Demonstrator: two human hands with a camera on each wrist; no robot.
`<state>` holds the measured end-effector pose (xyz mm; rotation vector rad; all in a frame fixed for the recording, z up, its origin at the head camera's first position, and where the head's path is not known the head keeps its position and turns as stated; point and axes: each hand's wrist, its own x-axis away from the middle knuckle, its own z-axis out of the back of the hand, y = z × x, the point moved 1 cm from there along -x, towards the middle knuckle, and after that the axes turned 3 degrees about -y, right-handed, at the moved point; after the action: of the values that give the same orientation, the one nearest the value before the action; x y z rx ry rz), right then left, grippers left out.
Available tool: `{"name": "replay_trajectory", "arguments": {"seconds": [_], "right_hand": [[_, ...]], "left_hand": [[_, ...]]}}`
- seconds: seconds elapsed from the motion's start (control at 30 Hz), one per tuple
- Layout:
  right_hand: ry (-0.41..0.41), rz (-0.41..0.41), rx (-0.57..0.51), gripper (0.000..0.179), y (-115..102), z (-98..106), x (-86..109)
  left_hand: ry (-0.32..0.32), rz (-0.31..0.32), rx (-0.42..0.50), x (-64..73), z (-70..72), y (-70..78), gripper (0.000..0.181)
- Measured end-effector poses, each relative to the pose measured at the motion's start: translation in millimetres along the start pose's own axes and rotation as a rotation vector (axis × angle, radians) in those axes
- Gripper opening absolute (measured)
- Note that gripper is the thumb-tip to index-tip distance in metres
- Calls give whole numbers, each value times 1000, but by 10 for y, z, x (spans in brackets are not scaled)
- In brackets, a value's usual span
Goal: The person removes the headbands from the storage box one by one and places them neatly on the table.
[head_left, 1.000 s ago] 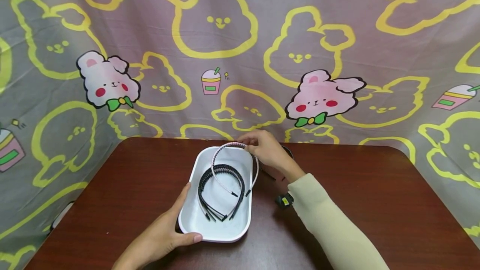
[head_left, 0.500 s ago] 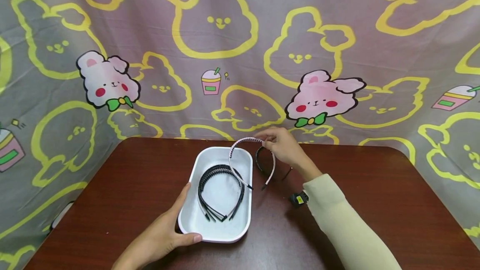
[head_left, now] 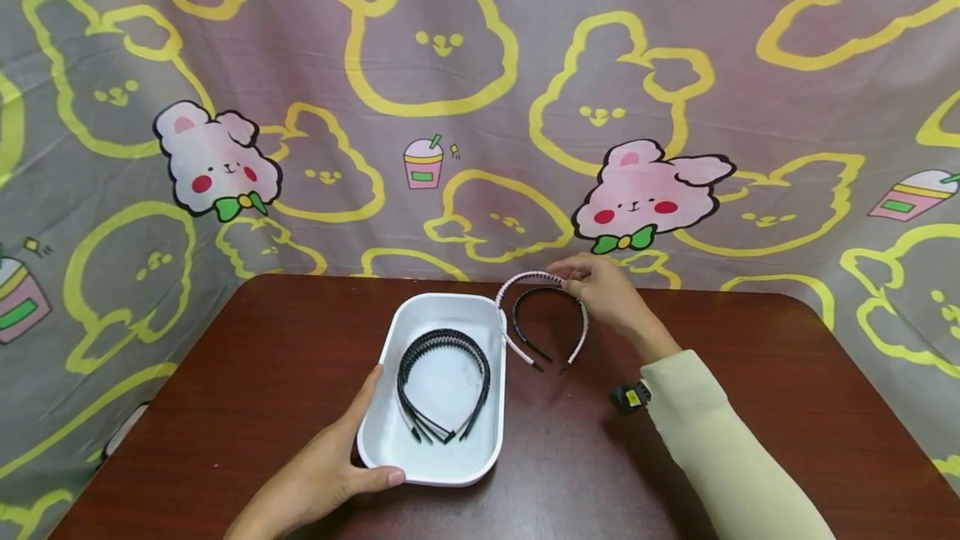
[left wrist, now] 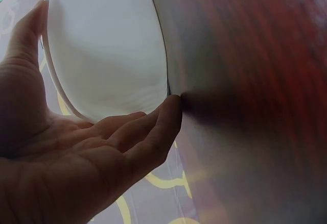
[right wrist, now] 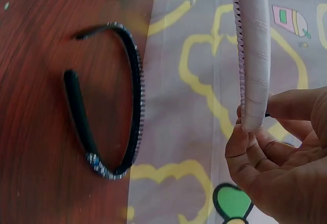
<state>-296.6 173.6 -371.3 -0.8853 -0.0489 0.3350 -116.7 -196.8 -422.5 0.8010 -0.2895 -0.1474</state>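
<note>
My right hand (head_left: 603,294) pinches a pale pink headband (head_left: 500,300) by its curved top. In the head view the band hangs with its black-tipped ends downward, past the tray's right edge. A black headband (right wrist: 135,81) with sparkling stones lies apart on the table, seen through and behind the pink one. My left hand (head_left: 333,461) grips the near left corner of a white tray (head_left: 438,463), thumb at the front wall and fingers along the side. Several black and pale headbands (head_left: 442,340) lie overlapping inside the tray. The left wrist view shows the tray's outer wall (left wrist: 107,45).
A dark brown wooden table (head_left: 720,407) carries the tray. Behind it hangs a curtain (head_left: 480,140) printed with rabbits and cups, close to the table's far edge. A small black device (head_left: 630,397) is strapped at my right wrist.
My right hand has carried the pink headband rightward from over the tray to over the table, near the black headband. The left hand and tray have stayed put.
</note>
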Motion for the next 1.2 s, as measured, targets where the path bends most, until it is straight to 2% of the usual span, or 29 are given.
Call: {"name": "replay_trajectory", "arguments": {"seconds": [0.1,0.33,0.77,1.03,1.2], "right_hand": [[8,-11,-8,32,52,47,8],[20,-29,19,32,211,163,40],[7,-140,34,35,486,390,107],[35,-146,32,35,684,481,131],[28,-197,50,36,814,524,142]], "left_hand": [[2,0,3,2,1,-3,130],[8,-44,1,-2,2,-8,129],[10,-55,10,-1,-1,-15,129],[14,-67,11,-5,4,-14,129],[13,-62,8,0,4,-13,129]]}}
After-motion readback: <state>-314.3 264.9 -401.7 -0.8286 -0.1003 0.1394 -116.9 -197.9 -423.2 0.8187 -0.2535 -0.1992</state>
